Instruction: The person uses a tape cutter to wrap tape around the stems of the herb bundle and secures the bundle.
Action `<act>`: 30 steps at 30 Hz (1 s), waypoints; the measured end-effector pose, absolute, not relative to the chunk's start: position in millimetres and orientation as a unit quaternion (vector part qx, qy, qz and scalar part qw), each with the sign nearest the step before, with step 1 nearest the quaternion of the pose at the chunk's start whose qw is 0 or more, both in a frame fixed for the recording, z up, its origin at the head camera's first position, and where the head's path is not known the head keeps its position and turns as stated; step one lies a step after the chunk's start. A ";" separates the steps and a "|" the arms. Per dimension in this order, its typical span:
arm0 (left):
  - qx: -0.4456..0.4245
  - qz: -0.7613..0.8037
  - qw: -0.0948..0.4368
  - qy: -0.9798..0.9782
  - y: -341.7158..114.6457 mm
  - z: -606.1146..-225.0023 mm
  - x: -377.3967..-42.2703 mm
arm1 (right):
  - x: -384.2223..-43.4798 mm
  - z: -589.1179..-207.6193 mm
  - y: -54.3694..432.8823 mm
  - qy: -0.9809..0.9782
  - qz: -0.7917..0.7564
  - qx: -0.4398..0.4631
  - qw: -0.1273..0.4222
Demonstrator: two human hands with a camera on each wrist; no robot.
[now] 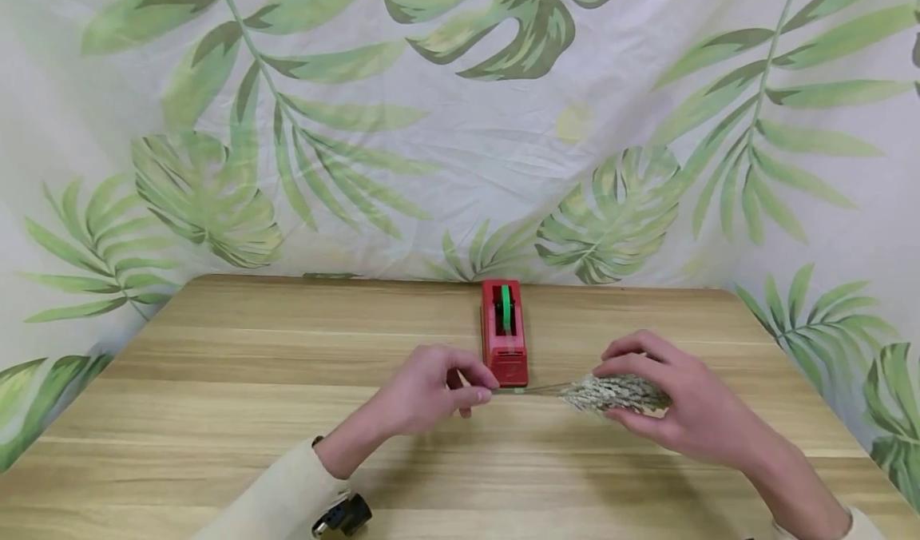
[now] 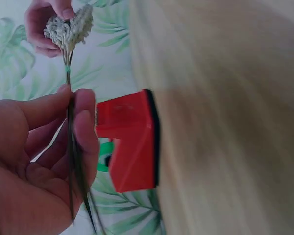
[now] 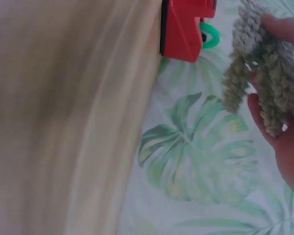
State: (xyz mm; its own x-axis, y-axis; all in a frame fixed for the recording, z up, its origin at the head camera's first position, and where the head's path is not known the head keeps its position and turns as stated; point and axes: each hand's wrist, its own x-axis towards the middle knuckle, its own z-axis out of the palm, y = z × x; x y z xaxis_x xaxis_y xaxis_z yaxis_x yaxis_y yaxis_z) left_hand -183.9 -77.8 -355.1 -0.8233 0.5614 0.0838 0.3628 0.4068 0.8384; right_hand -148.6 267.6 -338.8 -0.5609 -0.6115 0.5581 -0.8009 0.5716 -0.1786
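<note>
A bunch of pale dried flower spikes (image 1: 611, 394) is held level above the table between both hands. My left hand (image 1: 438, 388) pinches its thin dark stems (image 2: 71, 132) between thumb and fingers, and the stem ends hang past the palm in the left wrist view. Around the stems, just below the heads, shows a small green band (image 2: 67, 69). My right hand (image 1: 683, 400) curls thumb and fingers about the flower heads (image 3: 272, 68). Just behind the stems stands a red tape dispenser (image 1: 506, 348) with a green roll (image 1: 505, 308) inside.
The wooden table (image 1: 251, 364) reaches back to a hanging cloth (image 1: 489, 148) printed with green leaves. The dispenser stands near the table's back edge, its front facing me. A black device (image 1: 343, 516) sits at the left sleeve.
</note>
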 end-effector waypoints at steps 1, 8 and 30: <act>0.278 0.462 0.113 0.835 -79.4 -357.4 -183.4 | -147.5 -341.9 270.3 -0.859 0.223 0.409 0.212; 0.276 0.411 0.108 0.862 -95.8 -369.0 -181.7 | -148.1 -366.6 287.1 -0.851 0.285 0.406 0.171; 0.270 0.336 0.090 0.898 -104.5 -375.1 -179.8 | -147.4 -370.1 290.9 -0.918 0.240 0.316 0.020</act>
State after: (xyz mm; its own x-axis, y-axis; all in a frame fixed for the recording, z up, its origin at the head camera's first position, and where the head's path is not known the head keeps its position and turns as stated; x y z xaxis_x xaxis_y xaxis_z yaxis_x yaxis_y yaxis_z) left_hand -179.8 -104.5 -375.1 -0.8376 0.5459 0.0205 0.4253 0.6282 0.6516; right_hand -147.4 290.9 -370.1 -0.7994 -0.5705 0.1885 -0.5896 0.6847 -0.4284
